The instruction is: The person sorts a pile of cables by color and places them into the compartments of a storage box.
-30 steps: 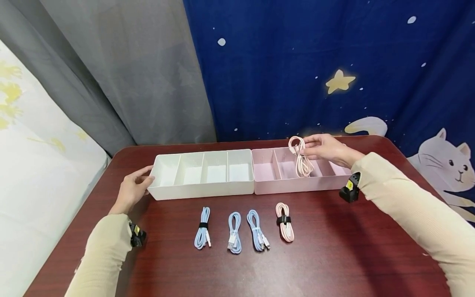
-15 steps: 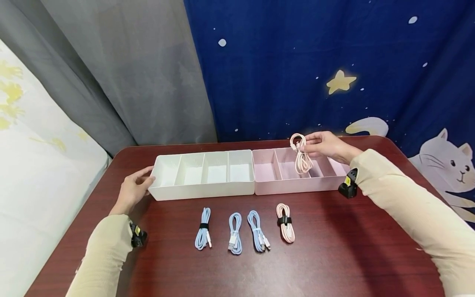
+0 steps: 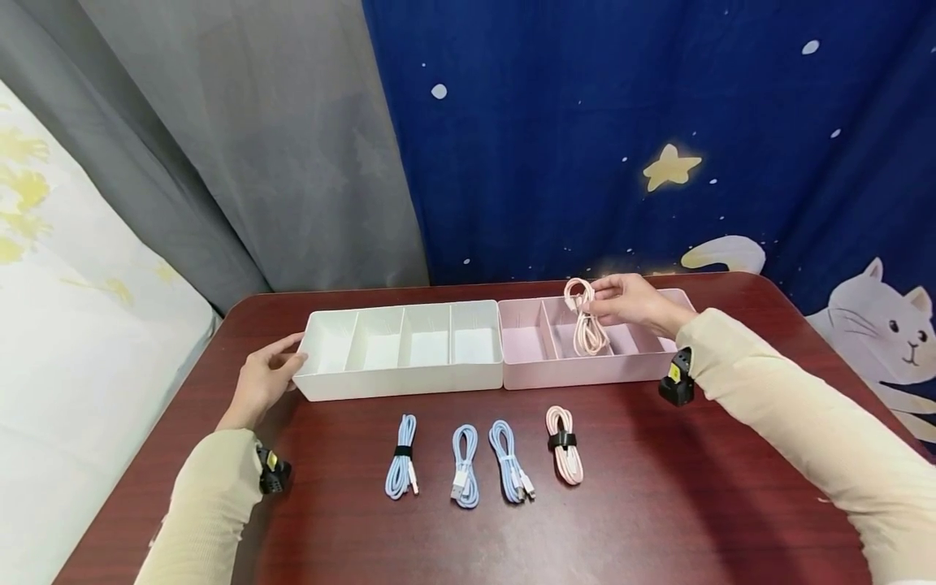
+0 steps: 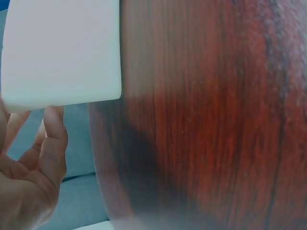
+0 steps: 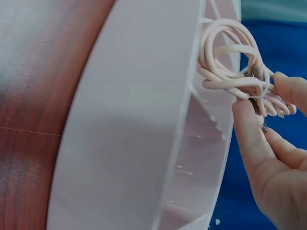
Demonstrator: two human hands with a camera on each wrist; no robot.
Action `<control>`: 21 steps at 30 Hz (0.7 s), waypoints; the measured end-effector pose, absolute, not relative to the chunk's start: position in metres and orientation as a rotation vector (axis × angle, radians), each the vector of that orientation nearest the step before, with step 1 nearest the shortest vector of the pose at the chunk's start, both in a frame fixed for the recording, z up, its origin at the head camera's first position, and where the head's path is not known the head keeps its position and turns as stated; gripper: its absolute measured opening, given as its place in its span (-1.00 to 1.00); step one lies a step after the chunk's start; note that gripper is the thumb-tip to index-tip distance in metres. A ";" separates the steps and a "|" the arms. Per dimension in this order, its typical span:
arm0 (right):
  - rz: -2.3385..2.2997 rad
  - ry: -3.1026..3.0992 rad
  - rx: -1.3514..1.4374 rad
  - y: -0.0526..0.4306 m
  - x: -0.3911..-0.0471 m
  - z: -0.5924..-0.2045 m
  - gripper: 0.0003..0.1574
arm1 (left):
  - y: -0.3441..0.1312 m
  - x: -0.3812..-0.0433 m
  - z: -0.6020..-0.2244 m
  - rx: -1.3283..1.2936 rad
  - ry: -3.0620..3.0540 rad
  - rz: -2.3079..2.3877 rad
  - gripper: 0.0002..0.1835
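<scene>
My right hand (image 3: 630, 302) pinches a coiled pink cable (image 3: 589, 331) between thumb and fingers, over a compartment of the pink divided box (image 3: 585, 374). A thin tie around the cable's coil shows in the right wrist view, where the loops (image 5: 209, 50) hang at the box rim. At the far left, my left hand (image 3: 263, 379) touches the end of the white divided box (image 3: 402, 383) with its fingertips. The left wrist view has that end wall (image 4: 60, 52) with the fingers against its edge, not wrapped around it. Both boxes stand end to end.
In front of the boxes lie three coiled blue cables, the left one (image 3: 400, 467) with a black strap, the middle one (image 3: 465, 455) and the right one (image 3: 508, 459). A pink cable (image 3: 566, 467) with a black strap lies to their right. Curtains (image 3: 585, 138) hang behind the table (image 3: 621, 528).
The right hand lifted the pink cable slightly, then brought it lower and a little to the left over the pink box. The left hand stays at the white box's end.
</scene>
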State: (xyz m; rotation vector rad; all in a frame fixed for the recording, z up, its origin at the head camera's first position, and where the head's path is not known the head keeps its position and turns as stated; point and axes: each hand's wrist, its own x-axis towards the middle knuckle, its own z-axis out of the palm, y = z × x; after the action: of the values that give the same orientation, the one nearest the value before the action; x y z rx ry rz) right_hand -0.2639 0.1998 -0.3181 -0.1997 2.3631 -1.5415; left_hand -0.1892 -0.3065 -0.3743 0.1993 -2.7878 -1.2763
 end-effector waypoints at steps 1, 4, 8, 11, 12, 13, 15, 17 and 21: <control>-1.546 2.368 -0.193 0.199 -0.263 -0.320 -0.31 | -0.306 -0.189 -0.374 0.199 -2.787 -1.278 -0.47; -1.556 2.384 -0.176 0.196 -0.263 -0.324 -0.31 | -0.306 -0.188 -0.373 0.200 -2.787 -1.279 -0.48; -1.539 2.409 -0.187 0.192 -0.263 -0.327 -0.32 | -0.305 -0.188 -0.372 0.198 -2.790 -1.274 -0.48; -1.494 2.433 -0.212 0.189 -0.264 -0.328 -0.34 | -0.305 -0.188 -0.372 0.195 -2.789 -1.271 -0.48; -1.474 2.443 -0.220 0.188 -0.264 -0.328 -0.35 | -0.305 -0.188 -0.372 0.195 -2.790 -1.272 -0.48; -1.458 2.449 -0.224 0.187 -0.265 -0.329 -0.36 | -0.305 -0.188 -0.372 0.195 -2.791 -1.273 -0.48; -1.424 2.460 -0.228 0.185 -0.266 -0.330 -0.36 | -0.305 -0.188 -0.372 0.199 -2.791 -1.275 -0.49; -1.396 2.471 -0.223 0.182 -0.266 -0.331 -0.37 | -0.305 -0.188 -0.372 0.203 -2.791 -1.278 -0.48; -1.357 2.500 -0.230 0.179 -0.267 -0.335 -0.36 | -0.306 -0.188 -0.372 0.202 -2.791 -1.284 -0.48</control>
State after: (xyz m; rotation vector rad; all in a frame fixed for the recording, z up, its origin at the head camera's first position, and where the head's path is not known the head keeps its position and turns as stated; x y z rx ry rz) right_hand -0.2667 0.1789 -0.3352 -0.2305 2.5000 -1.3574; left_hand -0.1876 -0.3056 -0.3721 0.2024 -2.7908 -1.2844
